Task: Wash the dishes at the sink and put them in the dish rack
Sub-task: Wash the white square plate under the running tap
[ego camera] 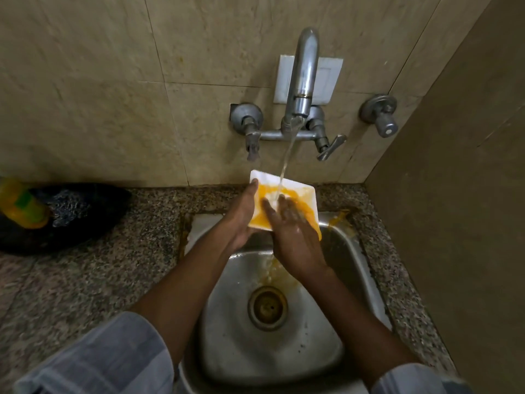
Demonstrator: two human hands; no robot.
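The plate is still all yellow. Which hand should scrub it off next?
Probably the right hand: its straight fingers already lie on the plate under the water. The left hand is busy gripping its edge.

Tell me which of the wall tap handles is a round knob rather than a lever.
The lone handle on the far right, set apart from the mixer. It ends in a round knob; the two handles on the mixer body are flat levers.
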